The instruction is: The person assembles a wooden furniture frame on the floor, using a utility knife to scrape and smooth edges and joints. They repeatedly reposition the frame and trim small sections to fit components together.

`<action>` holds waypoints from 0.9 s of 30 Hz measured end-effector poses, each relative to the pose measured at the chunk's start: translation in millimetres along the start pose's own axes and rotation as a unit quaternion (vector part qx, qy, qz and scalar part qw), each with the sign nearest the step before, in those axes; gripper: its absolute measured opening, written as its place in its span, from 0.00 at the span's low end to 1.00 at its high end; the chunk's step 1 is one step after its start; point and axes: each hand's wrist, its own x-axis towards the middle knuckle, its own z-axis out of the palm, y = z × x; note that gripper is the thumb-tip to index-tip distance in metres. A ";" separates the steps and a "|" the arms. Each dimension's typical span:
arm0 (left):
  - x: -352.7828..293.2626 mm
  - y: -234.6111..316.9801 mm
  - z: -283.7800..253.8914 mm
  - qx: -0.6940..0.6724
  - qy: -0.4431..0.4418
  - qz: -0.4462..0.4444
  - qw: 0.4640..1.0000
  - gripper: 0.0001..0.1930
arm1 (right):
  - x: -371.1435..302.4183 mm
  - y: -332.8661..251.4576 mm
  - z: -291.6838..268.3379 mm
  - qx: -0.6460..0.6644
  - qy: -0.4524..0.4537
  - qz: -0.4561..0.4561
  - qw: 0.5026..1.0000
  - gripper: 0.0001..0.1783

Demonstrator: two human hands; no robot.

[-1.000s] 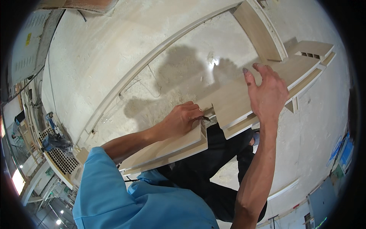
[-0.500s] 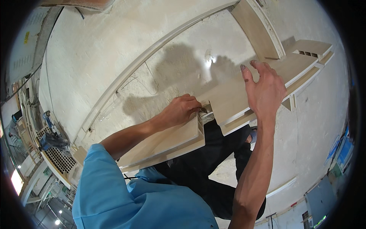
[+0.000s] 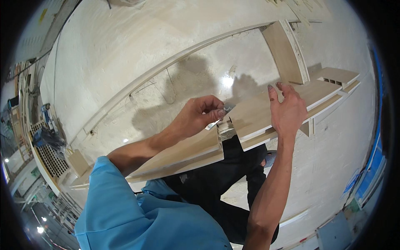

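My left hand [image 3: 201,113] is closed, thumb against fingers, on a small shiny metal piece [image 3: 228,108] whose kind I cannot make out. It hovers above the notch between two pale layered wooden panels. The left panel [image 3: 179,156] stretches under my left forearm, close to my lap. On the other side of the notch, the right panel [image 3: 254,114] runs off to the upper right, with a slotted section near its far end. My right hand [image 3: 288,109] is over this panel's near edge, fingers apart and holding nothing; whether the palm touches the wood is unclear.
A long curved wooden strip [image 3: 166,62] arcs across the pale floor beyond the panels. An upright board [image 3: 283,52] joins it at the far right. Thin wire [image 3: 170,89] lies inside the curve. A grid-like rack [image 3: 52,152] stands at the left, and wood strips [image 3: 298,8] lie at the back.
My left hand has lifted from the notch and turned, bringing the metal piece into view. My right hand stays open over the right panel. The whole view has shifted slightly.
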 end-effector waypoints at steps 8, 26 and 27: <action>-4.2 40.5 11.1 -0.045 0.085 0.078 0.992 0.08 | -0.9 -7.2 -20.0 0.166 -0.049 0.083 0.981 0.21; -82.9 -32.1 63.7 0.501 0.171 0.204 0.824 0.12 | -21.2 -3.0 -99.6 0.493 -0.155 0.019 0.856 0.17; -85.6 -40.0 67.8 0.521 0.179 0.180 0.815 0.11 | -11.4 0.3 -100.0 0.518 -0.156 -0.006 0.841 0.15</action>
